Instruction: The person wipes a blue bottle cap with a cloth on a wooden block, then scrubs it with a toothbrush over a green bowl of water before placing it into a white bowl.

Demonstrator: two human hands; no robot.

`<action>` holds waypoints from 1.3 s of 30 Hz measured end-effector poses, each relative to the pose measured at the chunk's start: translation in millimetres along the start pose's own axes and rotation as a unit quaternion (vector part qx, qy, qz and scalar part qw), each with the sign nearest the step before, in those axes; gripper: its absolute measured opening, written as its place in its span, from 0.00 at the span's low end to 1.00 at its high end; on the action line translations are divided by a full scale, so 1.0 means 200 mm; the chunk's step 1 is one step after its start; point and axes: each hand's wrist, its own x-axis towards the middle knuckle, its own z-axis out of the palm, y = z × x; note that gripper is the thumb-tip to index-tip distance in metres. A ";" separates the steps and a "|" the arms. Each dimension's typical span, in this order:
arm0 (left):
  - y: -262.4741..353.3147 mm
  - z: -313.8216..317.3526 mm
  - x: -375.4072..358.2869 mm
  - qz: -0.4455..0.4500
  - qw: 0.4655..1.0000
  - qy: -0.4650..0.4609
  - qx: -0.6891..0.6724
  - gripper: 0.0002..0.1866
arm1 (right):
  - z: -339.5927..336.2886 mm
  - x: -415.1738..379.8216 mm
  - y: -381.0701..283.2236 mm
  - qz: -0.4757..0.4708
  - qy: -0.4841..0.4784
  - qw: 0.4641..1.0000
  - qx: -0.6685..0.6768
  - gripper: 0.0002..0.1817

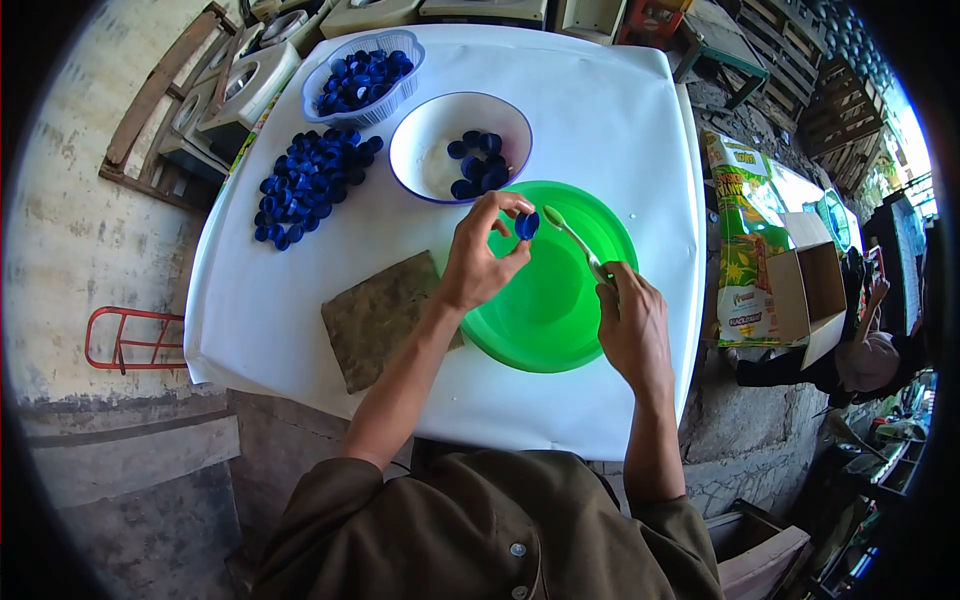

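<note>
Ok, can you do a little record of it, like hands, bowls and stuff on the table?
Left hand: holding a blue cap
Right hand: holding a brush
Green basin: beneath the cap and brush head
White bowl: some blue caps inside
Basket: heaped with caps
Loose pile: many caps, beside the basket
Brown slab: flat on white cover

Brown short-sleeved shirt (450, 530), pale buttons (518, 550).

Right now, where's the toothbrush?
Head view, a little right of centre: the toothbrush is in the right hand, over the green basin, its head just right of the blue cap in the left hand.
</note>
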 end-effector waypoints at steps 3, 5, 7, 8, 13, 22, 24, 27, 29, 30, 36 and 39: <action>0.01 0.02 -0.01 0.089 0.980 0.018 0.179 0.22 | -0.02 -0.04 -0.03 -0.013 0.010 0.998 -0.054 0.09; 0.03 0.05 -0.01 0.112 0.964 0.017 0.241 0.23 | -0.01 -0.05 -0.02 -0.021 0.016 0.998 -0.064 0.08; 0.04 0.05 -0.01 0.096 0.965 0.013 0.245 0.22 | -0.01 -0.06 -0.01 -0.011 0.008 0.997 -0.070 0.08; 0.04 0.05 -0.01 0.089 0.965 0.012 0.247 0.21 | 0.00 -0.06 -0.01 -0.004 0.004 0.998 -0.063 0.09; -0.01 0.02 0.01 -0.040 0.999 0.008 0.001 0.18 | -0.01 -0.06 -0.01 0.020 -0.011 0.999 -0.030 0.12; 0.01 -0.05 0.01 -0.122 0.968 -0.058 -0.212 0.19 | -0.01 -0.07 -0.02 -0.041 -0.009 0.993 0.112 0.25; 0.02 -0.05 0.01 -0.136 0.961 -0.074 -0.230 0.19 | -0.01 -0.04 -0.03 -0.024 -0.034 0.993 0.109 0.27; 0.03 -0.05 0.02 -0.145 0.956 -0.089 -0.239 0.20 | 0.02 -0.01 -0.01 -0.027 -0.033 0.994 0.098 0.29; 0.03 -0.06 0.01 -0.148 0.950 -0.084 -0.263 0.20 | 0.04 -0.01 0.00 -0.041 -0.034 0.996 0.076 0.30; 0.04 -0.07 0.01 -0.156 0.946 -0.079 -0.272 0.20 | 0.06 -0.01 0.00 -0.051 -0.037 0.993 0.101 0.30; 0.04 -0.07 0.00 -0.174 0.936 -0.066 -0.300 0.20 | 0.04 0.00 -0.02 -0.013 -0.035 0.991 0.130 0.28; 0.03 -0.07 0.01 -0.172 0.938 -0.064 -0.295 0.20 | 0.07 -0.01 -0.02 -0.038 -0.030 0.989 0.137 0.27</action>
